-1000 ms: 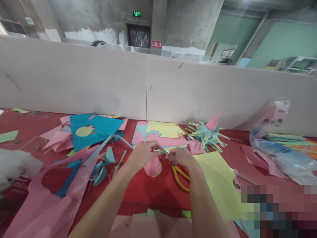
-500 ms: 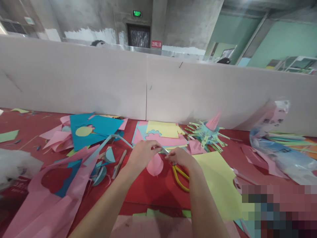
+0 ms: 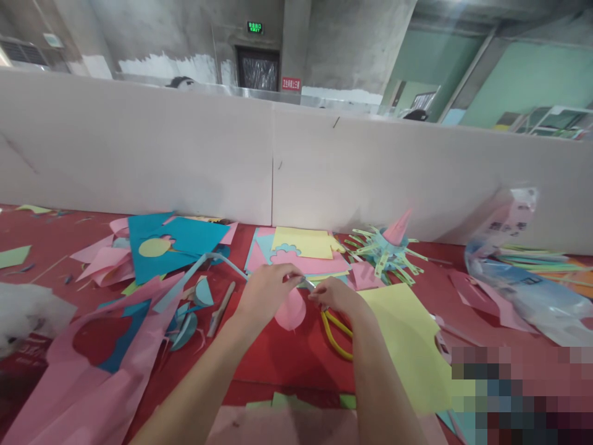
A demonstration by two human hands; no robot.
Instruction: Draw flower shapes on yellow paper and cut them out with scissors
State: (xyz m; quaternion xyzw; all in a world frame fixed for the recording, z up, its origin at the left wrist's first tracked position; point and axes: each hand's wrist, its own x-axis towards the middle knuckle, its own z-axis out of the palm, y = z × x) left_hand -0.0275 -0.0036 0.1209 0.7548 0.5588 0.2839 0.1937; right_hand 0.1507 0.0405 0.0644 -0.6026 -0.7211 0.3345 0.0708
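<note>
My left hand (image 3: pixel 273 287) is closed, its fingertips pinching near one end of a light blue paper strip (image 3: pixel 204 259) that arches away to the left. Fingers of my right hand (image 3: pixel 340 295) are closed near the pivot of yellow-handled scissors (image 3: pixel 336 337), whose loops point down toward me. Between the fingertips of both hands shows a narrow silvery piece (image 3: pixel 309 283); whether it is blade or strip, I cannot tell. Just below lies a rounded pink paper shape (image 3: pixel 290 311) on the red surface (image 3: pixel 287 358), its top hidden by my fingers.
Yellow paper (image 3: pixel 407 346) lies beside my right forearm. A spiky paper piece with a pink cone (image 3: pixel 397 228) stands behind it. Blue paper (image 3: pixel 185 238), cut pink paper (image 3: pixel 106 395) and a marker-like stick (image 3: pixel 222 309) lie left. A white partition (image 3: pixel 185 148) crosses the back.
Almost nothing has moved. Both hands keep their pinch, with the silvery piece between them tilted slightly more; the whole view has shifted a little.
</note>
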